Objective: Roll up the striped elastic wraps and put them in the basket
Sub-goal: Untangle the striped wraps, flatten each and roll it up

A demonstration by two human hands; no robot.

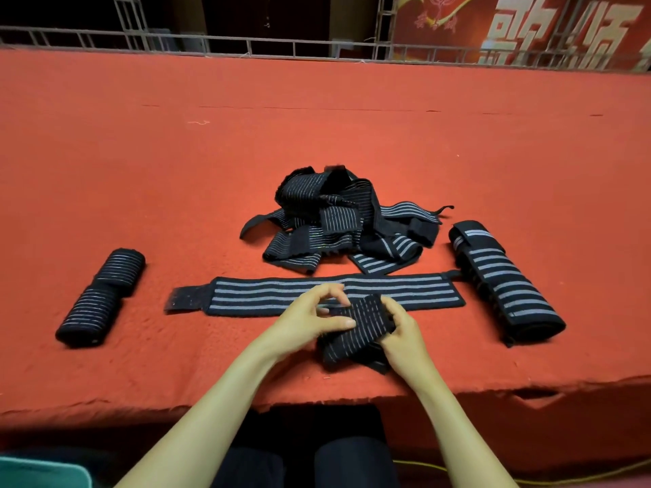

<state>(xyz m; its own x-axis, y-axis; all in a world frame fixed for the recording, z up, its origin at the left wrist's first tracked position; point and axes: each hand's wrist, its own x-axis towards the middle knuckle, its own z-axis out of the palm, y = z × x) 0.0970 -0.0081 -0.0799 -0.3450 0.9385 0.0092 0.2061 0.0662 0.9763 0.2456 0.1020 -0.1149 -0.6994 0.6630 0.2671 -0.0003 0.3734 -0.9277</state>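
I've got my left hand [317, 313] pinching and my right hand [401, 334] curled round the part-rolled thin-striped wrap [355, 324] held between them. Its loose tail trails just under my right hand. If either grip slackens, I reckon the elastic springs open. I can't see a basket near either hand
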